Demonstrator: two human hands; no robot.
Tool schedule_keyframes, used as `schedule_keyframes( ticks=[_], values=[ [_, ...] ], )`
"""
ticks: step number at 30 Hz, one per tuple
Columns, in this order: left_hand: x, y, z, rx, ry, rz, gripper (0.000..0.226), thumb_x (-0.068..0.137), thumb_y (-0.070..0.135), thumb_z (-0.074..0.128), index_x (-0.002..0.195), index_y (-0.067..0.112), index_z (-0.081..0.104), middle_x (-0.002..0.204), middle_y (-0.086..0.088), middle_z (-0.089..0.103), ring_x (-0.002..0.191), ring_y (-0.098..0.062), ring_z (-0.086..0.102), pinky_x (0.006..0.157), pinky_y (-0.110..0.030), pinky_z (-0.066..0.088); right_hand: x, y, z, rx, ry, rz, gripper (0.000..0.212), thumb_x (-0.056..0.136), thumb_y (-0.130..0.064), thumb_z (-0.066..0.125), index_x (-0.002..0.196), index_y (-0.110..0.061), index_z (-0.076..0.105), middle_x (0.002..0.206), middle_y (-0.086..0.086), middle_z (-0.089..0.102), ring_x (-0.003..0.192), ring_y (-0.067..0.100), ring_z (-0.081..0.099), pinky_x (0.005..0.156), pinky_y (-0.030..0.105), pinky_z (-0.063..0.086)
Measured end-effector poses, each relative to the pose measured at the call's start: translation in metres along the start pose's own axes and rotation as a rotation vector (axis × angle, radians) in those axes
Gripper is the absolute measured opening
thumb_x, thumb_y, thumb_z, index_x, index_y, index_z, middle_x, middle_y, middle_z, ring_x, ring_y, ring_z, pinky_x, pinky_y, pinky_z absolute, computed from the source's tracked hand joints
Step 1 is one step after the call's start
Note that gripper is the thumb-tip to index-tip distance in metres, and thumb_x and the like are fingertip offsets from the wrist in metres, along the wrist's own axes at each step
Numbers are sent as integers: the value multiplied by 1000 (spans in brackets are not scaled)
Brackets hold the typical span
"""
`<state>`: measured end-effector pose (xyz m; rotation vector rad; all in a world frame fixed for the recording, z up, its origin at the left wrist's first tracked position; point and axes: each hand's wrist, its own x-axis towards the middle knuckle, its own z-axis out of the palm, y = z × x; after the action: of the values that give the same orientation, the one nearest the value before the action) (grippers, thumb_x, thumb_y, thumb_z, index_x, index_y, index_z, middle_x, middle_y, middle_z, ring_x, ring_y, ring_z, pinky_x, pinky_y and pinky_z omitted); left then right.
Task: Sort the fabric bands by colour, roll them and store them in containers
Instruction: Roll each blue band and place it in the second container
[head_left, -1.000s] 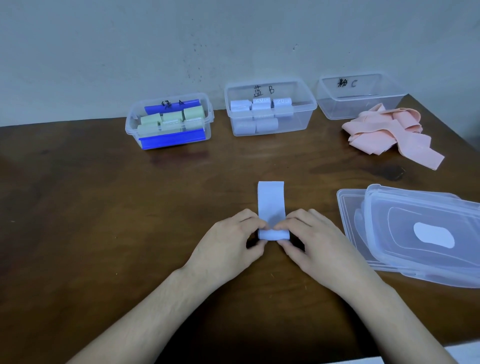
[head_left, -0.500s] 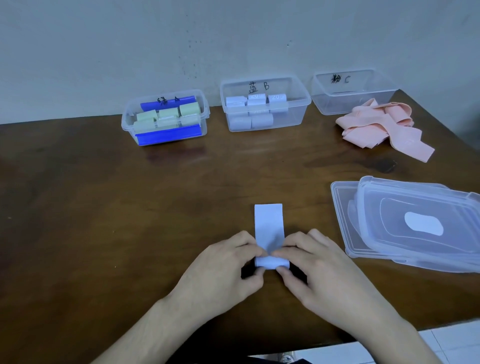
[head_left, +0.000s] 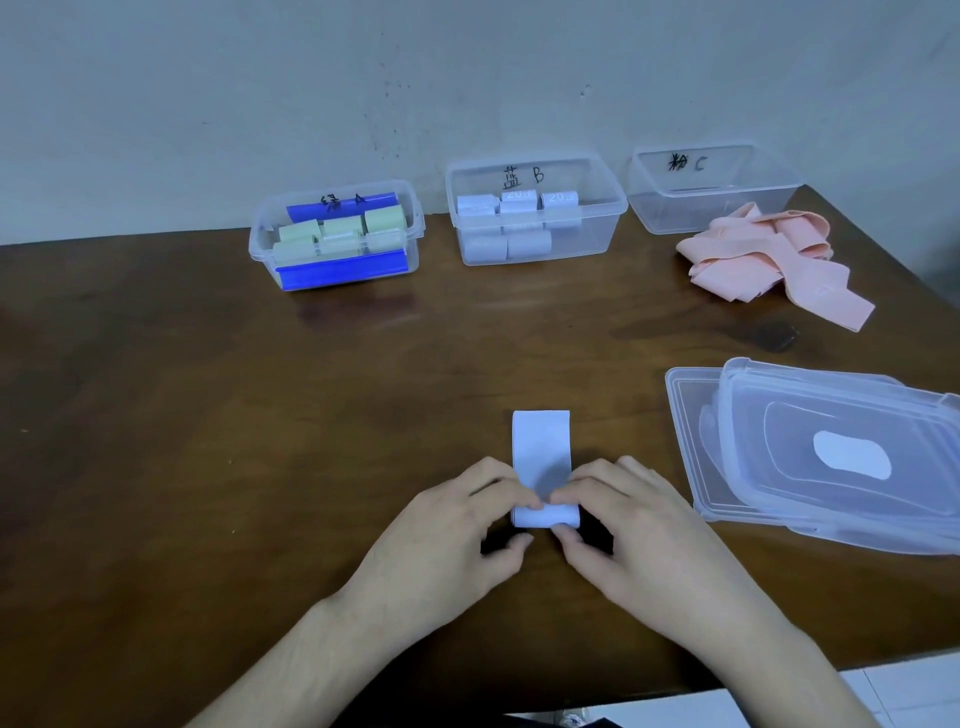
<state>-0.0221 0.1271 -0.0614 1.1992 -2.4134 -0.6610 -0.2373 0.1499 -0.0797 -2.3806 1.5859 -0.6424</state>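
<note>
Lower centre of the frame, on the dark brown wooden table (head_left: 156, 415): a pale blue fabric band (head_left: 541, 447), partly rolled. Its flat tail runs straight up-frame, away from the person; the rolled end lies crosswise at the near end, between both hands. Long axis points toward the clear plastic container marked B (head_left: 535, 208) at upper centre, which already holds pale blue rolls. Left hand (head_left: 447, 540) and right hand (head_left: 634, 535) are equally near, one at each end of the roll. Fingers of both curl narrowly, thumbs under and forefingers on top, pinching the roll. Judged: rolling must go forward, up-frame, until the tail is used up. Loose pink fabric bands (head_left: 769, 260) lie at upper right, unrolled.
</note>
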Motion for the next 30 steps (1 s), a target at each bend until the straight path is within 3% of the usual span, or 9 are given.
schedule_keyframes(
  ticks=[4,8,12,19,24,30],
  values=[
    [6,-4,-1,-2,11,-12,20,87,26,68,107,28,68,107,20,56,66,7,47,63,-1,32,2,0,0,-15,-13,-1,36,90,-44,47,114,-30,69,105,-19,58,91,5,48,79,30,52],
    [11,-7,-5,-4,-5,-43,23,92,29,65,114,32,68,109,23,56,73,-3,52,65,-8,39,4,2,-2,-39,5,-28,32,90,-43,55,116,-29,66,109,-16,56,93,9,51,78,31,52],
    [16,-8,-7,-36,-31,-65,25,95,33,60,119,33,67,108,25,52,81,-2,53,69,-11,41,7,5,1,-41,38,-46,26,83,-30,71,109,-28,66,106,-14,59,88,10,53,73,33,54],
    [14,-9,-2,-19,49,-17,24,88,38,58,110,32,64,112,25,50,67,-2,50,63,-6,38,13,10,1,20,4,-3,24,88,-35,63,111,-29,68,105,-19,58,89,5,49,77,24,48],
    [21,-12,-2,-29,57,-47,24,89,26,68,112,30,68,107,26,53,70,2,51,65,-4,37,19,10,-1,-4,-4,2,38,91,-45,47,119,-30,68,112,-20,57,94,6,48,82,26,49],
    [27,-14,-5,-38,22,-77,27,96,32,60,122,31,65,110,25,51,81,-3,54,70,-9,40,23,14,0,-32,12,1,28,84,-31,73,111,-30,65,110,-16,59,91,8,53,76,30,55]
  ],
)
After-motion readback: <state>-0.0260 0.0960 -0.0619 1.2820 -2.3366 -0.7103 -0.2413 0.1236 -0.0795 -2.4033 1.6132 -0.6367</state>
